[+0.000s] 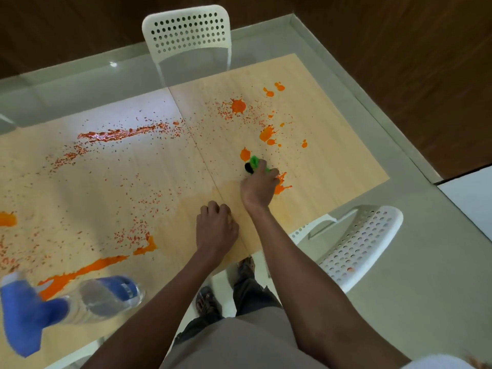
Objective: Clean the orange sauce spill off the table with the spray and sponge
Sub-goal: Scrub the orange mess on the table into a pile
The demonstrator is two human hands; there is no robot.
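Right hand: the right hand (259,185) has its fingers curled over a small bright green sponge with a dark underside (255,164), pressed down on the pale wood-grain table top (332,161) near its right end.

Left hand: the left hand (216,227) rests on the table near the front edge with fingers loosely curled, nothing in it as far as I can see, looks like it's just bracing.

Step in hand: scrubbing, I'd say. The sponge sits between one orange blob just above it and a splat (280,183) right beside the knuckles.

How to do it well: honestly, short overlapping strokes pulling the sauce toward the patch already wiped, not pushing it outward, or it'll just smear. Keep the sponge flat and lean in on thick blobs.

Sauce look: glossy orange sauce spill (237,106) in fat splats on the right half, a long wet streak (119,134) on the left half, a thick smear (87,269) along the front edge, and fine speckles everywhere.

Wiped patch: a faint yellowish film around the hands, so it probably needs a second pass.

Spray: the clear plastic spray bottle with blue trigger head and blue label (66,302) lies on its side at the front left, well apart from both hands.

Progress: early, most of the mess is untouched.
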